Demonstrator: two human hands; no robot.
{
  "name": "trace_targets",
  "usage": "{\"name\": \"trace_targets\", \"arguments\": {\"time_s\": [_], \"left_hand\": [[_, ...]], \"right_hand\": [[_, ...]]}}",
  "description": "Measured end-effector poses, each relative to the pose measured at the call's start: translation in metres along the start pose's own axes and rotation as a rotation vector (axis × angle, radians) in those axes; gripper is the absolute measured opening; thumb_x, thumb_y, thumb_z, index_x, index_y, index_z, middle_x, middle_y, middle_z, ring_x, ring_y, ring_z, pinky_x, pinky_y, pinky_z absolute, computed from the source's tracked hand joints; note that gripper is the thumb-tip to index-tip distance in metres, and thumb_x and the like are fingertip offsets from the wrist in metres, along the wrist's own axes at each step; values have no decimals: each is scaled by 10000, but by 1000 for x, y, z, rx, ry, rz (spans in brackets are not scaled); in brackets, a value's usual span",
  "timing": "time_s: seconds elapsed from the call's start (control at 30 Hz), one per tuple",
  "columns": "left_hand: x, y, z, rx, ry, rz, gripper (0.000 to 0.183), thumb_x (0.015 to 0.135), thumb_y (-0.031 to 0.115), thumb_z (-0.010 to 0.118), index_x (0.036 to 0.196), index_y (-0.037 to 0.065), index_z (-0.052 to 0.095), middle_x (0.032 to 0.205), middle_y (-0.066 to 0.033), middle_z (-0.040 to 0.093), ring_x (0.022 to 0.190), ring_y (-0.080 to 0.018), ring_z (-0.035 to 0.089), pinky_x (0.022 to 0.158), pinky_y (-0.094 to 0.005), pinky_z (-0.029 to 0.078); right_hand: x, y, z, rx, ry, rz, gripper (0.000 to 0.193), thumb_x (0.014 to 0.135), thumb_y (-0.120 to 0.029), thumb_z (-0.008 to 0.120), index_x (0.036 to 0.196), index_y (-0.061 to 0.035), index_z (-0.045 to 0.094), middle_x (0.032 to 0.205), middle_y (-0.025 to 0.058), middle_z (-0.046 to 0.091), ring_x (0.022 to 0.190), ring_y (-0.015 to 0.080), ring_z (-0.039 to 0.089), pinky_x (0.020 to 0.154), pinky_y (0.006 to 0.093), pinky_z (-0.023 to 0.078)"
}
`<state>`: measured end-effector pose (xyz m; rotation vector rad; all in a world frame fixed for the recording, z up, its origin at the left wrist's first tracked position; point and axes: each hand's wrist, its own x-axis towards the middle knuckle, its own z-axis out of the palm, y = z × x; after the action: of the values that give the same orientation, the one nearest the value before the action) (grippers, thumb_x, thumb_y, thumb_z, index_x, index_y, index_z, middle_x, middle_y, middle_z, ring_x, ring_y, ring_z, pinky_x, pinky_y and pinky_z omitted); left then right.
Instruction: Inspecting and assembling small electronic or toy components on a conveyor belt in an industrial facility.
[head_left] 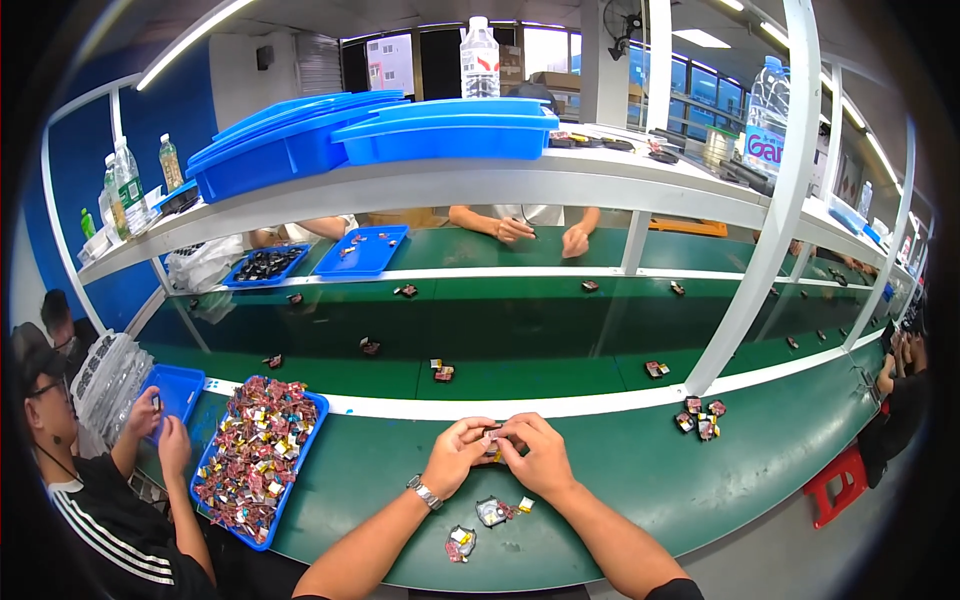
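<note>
My left hand (458,458) and my right hand (536,456) meet above the green work surface, fingers closed together on a small electronic assembly (492,450). Only a pale, pinkish edge and a bit of yellow show between the fingertips; the rest is hidden. Just below my hands lies a dark-cased piece (492,512) with a silvery face, with a reddish board and a yellow-and-white battery cell (525,504) beside it. A similar piece (460,544) with red and yellow parts rests nearer to me, by my left forearm.
A blue tray (316,450) heaped with red boards and small cells stands at left, beside a seated co-worker (100,490). Several assemblies (700,420) lie clustered at right. More assemblies sit on the green conveyor belt (540,375) beyond a white rail. An upright post (745,300) supports the shelf overhead.
</note>
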<state>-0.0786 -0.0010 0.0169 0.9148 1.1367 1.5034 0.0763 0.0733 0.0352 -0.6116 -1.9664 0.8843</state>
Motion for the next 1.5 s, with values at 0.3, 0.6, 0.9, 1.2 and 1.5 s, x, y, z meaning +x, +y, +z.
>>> {"name": "trace_targets", "arguments": {"time_s": [0.3,0.6,0.9,1.2,1.5], "left_hand": [[1,-2,-5,-208,-74,-30,301,977,-1,496,1277,12,496,1259,-103,600,1130,-183,611,926,-352,555],[0,0,-4,-230,-106,-46,315,976,-8,485,1290,7,474,1246,-106,596,1140,-193,606,944,-369,550],[3,-6,-6,-234,-96,-46,299,976,15,502,1274,15,482,1240,-106,602,1128,-190,610,938,-374,546],[3,-6,-3,-248,-88,-35,286,977,18,507,1262,18,479,1230,-101,606,1113,-185,615,945,-387,542],[5,-14,-9,-115,74,-3,164,970,51,561,1133,28,555,1031,-69,687,896,-130,671,746,-274,572]], "right_hand": [[2,-8,0,-347,100,-287,143,758,-87,750,893,-86,702,977,50,635,871,232,644,718,349,557],[-4,0,8,-347,94,-225,112,777,-107,752,860,-75,683,985,49,631,792,206,666,659,345,567],[-2,-6,7,-447,133,-303,103,783,-99,728,828,-59,645,978,52,613,834,224,655,652,345,565],[-3,-1,10,-429,114,-262,92,802,-95,700,819,-49,622,973,63,601,854,239,645,672,362,566],[-4,-11,13,-260,100,-232,125,779,-53,737,872,-26,658,935,91,646,771,239,676,668,325,564]]}}
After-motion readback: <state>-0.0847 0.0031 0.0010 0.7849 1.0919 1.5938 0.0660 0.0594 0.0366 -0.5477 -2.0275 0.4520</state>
